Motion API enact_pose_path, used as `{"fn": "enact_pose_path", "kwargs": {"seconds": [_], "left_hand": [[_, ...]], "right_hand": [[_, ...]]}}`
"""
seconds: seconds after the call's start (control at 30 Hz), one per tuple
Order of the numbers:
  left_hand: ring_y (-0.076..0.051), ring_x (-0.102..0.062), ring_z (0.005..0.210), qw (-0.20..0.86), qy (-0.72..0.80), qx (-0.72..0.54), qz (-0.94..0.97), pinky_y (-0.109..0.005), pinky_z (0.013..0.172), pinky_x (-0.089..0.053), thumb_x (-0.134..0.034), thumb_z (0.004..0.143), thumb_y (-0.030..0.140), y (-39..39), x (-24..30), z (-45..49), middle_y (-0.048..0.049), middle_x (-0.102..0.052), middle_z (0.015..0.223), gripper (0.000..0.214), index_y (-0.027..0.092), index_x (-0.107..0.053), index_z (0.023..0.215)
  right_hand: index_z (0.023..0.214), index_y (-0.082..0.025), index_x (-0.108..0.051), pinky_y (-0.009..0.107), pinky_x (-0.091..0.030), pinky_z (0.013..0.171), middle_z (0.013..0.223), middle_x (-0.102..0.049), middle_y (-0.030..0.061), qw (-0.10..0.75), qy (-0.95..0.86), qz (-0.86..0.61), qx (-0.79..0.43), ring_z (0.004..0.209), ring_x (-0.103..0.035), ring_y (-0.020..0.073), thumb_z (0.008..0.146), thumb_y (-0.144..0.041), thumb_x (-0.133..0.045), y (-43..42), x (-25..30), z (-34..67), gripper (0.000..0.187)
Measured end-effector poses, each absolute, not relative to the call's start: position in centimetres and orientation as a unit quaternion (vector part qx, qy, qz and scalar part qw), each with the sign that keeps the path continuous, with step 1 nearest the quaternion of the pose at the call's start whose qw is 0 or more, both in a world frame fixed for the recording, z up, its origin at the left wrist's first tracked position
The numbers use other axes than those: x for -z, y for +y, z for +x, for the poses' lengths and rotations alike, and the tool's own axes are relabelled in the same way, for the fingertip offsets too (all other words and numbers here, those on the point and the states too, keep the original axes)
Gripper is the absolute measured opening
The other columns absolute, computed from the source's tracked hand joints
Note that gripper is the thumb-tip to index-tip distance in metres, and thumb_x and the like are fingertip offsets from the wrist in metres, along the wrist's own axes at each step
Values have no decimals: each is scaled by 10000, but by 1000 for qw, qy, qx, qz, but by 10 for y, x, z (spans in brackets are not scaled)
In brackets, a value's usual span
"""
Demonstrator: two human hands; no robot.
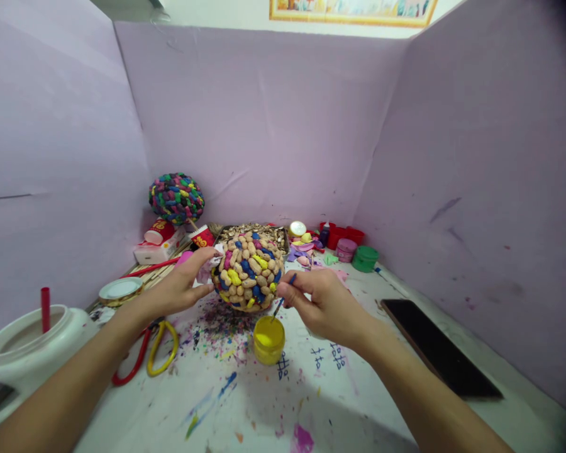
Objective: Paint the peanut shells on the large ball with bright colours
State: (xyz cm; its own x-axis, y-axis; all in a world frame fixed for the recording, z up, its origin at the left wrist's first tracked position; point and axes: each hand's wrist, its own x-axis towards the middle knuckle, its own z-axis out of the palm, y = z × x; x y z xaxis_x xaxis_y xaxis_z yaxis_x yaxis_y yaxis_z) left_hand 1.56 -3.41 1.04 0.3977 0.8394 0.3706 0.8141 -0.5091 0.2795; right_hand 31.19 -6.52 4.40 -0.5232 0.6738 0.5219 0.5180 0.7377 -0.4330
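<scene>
A ball covered in peanut shells (248, 270), some painted blue, yellow and pink, sits at the table's middle. My left hand (185, 286) grips its left side with a bit of tissue under the fingers. My right hand (321, 302) pinches a thin paintbrush (283, 299) whose tip points down at a small open jar of yellow paint (268, 340) just in front of the ball.
A fully painted shell ball (176, 198) stands at the back left. A tray of loose shells (252, 231), paint pots (364, 258), red and yellow scissors (151, 352), a white jug (28, 343) and a black slab (438, 346) lie around. Lilac screens wall the table.
</scene>
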Motion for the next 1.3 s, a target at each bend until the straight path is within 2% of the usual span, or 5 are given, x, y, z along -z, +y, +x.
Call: {"fn": "enact_pose_path", "kwargs": {"seconds": [0.13, 0.23, 0.5, 0.63, 1.3], "left_hand": [[-328, -381, 1310, 28, 492, -238, 837, -500, 1071, -335, -498, 842, 422, -34, -10, 15, -146, -389, 1436, 604, 211, -288, 1368], [-329, -389, 1306, 29, 493, -241, 835, -495, 1069, -341, -496, 839, 433, -34, -11, 15, -143, -397, 1434, 604, 208, -303, 1364], [-320, -396, 1298, 28, 493, -237, 837, -480, 1068, -342, -501, 833, 396, -35, -13, 18, -157, -400, 1423, 584, 184, -316, 1345], [-308, -419, 1280, 21, 487, -244, 838, -465, 1058, -363, -500, 840, 374, -37, -14, 20, -129, -429, 1400, 554, 210, -326, 1339], [-307, -426, 1275, 17, 489, -241, 838, -453, 1053, -369, -502, 830, 350, -39, -16, 22, -125, -437, 1397, 553, 207, -336, 1337]], "right_hand": [[521, -175, -527, 196, -253, 401, 456, -493, -46, 238, -901, -340, -125, 393, -368, 63, 845, -204, -557, -66, -42, 309, 326], [517, -176, -534, 197, -273, 401, 457, -516, -44, 234, -908, -326, -124, 392, -380, 63, 845, -194, -561, -66, -45, 312, 329], [697, -159, -625, 237, -495, 501, 652, -669, 24, 548, -787, -260, -113, 550, -635, 120, 902, -244, -488, -63, -55, 325, 260], [769, -173, -636, 260, -549, 584, 750, -698, 29, 637, -721, -263, -73, 636, -670, 128, 906, -222, -500, -61, -51, 323, 199], [832, -178, -637, 255, -530, 574, 735, -717, 46, 570, -776, -265, 37, 642, -670, 143, 889, -169, -465, -60, -43, 314, 181]]}}
